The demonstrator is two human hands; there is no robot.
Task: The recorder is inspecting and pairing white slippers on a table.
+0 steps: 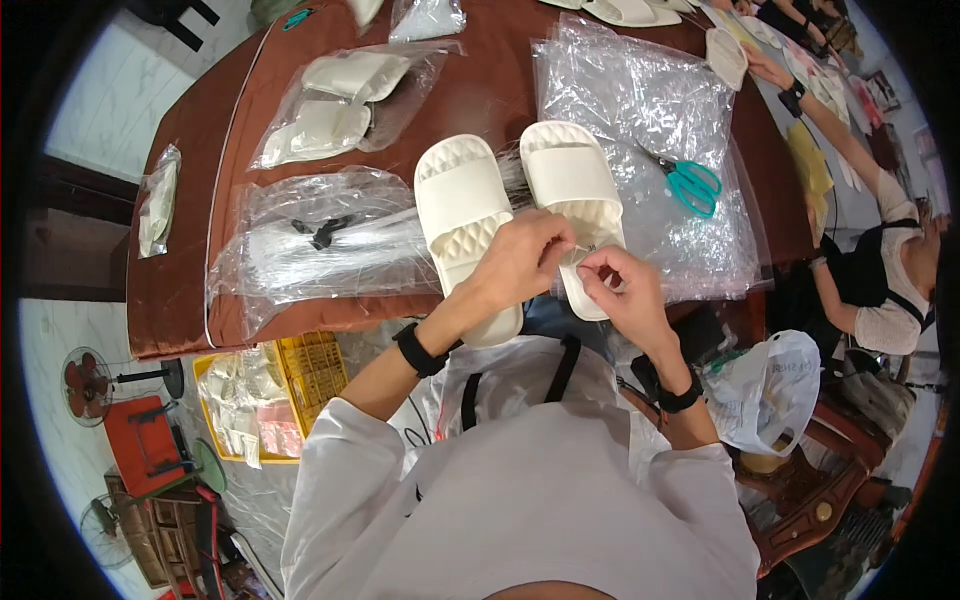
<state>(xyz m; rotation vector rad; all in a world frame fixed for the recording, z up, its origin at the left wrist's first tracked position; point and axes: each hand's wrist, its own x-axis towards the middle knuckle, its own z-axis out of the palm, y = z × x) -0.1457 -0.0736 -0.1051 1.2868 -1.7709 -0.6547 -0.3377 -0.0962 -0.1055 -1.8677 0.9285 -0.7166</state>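
Two cream slide sandals lie side by side on the near edge of the brown table (480,90), toes pointing away. The right sandal (572,190) has its heel end under both hands, while the left sandal (462,215) lies just beside it, its heel hidden under the left wrist. The left hand (520,262) curls over the gap between the two heels, fingers pinched together on something thin and small that I cannot make out. The right hand (625,290) meets it from the right, thumb and forefinger also pinched shut, fingertips touching those of the left hand right over the right sandal's heel.

Under the right sandal spreads a stack of clear plastic bags (640,120), with teal-handled scissors (688,183) lying on it further right. Left of the sandals lies a bundle of thin clear plastic ties (330,245) inside a bag. Farther off to the left, a bagged pair of sandals (335,105) rests on the table. Below the table's near-left edge stands a yellow crate (310,370).
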